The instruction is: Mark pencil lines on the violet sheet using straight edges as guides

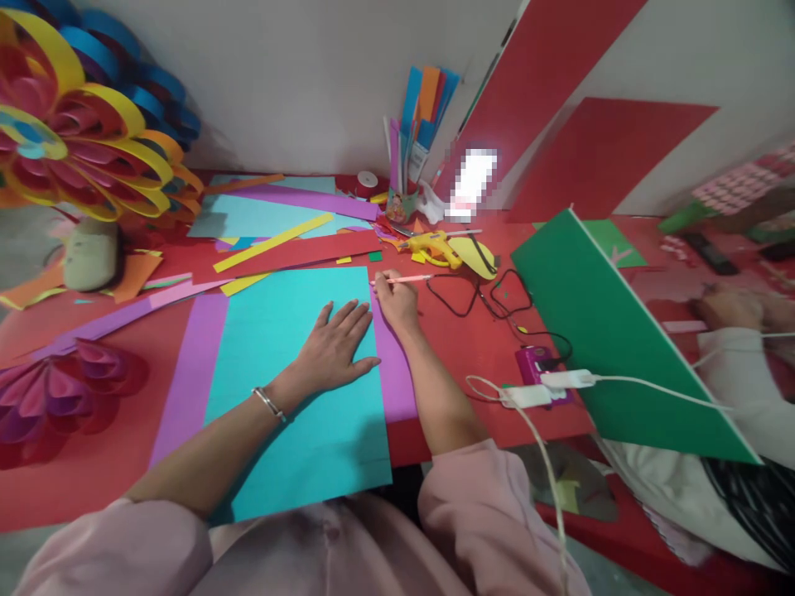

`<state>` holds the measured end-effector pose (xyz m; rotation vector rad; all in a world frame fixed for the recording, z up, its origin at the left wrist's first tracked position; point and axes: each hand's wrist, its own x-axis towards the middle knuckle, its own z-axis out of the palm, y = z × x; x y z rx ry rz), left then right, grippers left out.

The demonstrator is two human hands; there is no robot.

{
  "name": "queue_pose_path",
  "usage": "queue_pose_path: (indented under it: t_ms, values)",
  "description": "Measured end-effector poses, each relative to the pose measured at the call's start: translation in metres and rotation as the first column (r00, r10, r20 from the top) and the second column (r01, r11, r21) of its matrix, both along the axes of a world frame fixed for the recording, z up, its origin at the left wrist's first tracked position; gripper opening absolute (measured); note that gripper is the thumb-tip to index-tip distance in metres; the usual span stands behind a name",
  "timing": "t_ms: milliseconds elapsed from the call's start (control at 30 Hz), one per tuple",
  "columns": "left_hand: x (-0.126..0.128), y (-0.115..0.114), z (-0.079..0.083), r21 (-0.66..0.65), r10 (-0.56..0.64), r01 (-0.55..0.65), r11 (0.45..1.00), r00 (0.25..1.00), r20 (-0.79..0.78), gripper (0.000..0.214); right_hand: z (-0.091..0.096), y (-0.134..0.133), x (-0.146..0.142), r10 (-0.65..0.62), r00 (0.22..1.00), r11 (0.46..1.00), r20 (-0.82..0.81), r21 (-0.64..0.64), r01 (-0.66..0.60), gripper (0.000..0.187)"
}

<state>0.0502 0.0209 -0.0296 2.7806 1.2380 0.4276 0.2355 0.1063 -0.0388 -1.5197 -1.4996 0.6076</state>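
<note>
A large turquoise sheet of paper (298, 430) lies in front of me on top of a purple sheet (192, 364), whose strips show on both sides. My left hand (339, 339) rests flat on the turquoise sheet with its fingers spread. Closed around a slim pinkish pencil (413, 280), my right hand (397, 302) sits at the sheet's upper right corner. The pencil's tip is near the right edge of the turquoise sheet, over the purple margin.
Paper strips (273, 242) lie behind the sheets, beside a yellow glue gun (435, 247) with a black cord. A cup of strips (403, 203) stands at the wall. To the right are a power adapter (535, 368), a green board (621, 348) and a co-worker's hands (736, 306). Paper flowers (80, 141) stand left.
</note>
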Motion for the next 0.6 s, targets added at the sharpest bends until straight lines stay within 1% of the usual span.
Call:
queue_pose_path:
  t_ms: [133,333,433,600]
  values:
    - [0.0,0.001,-0.001,-0.014,-0.001,0.001,1.0,1.0,0.027,0.084,0.0,0.0,0.0,-0.003,0.999,1.0,0.032,0.001,0.003,0.029]
    - [0.0,0.0,0.003,-0.006,-0.004,0.004,1.0,1.0,-0.005,0.083,0.002,-0.004,0.001,0.003,0.998,1.0,0.066,0.004,-0.004,0.03]
    - [0.0,0.001,0.001,-0.004,-0.007,0.007,1.0,1.0,0.013,0.082,0.002,-0.008,0.002,0.021,0.996,1.0,0.084,-0.001,-0.021,0.03]
    - [-0.001,0.004,-0.007,-0.005,-0.01,0.01,1.0,0.998,0.058,0.08,0.003,-0.014,0.002,0.022,0.987,0.999,0.158,0.023,-0.026,0.029]
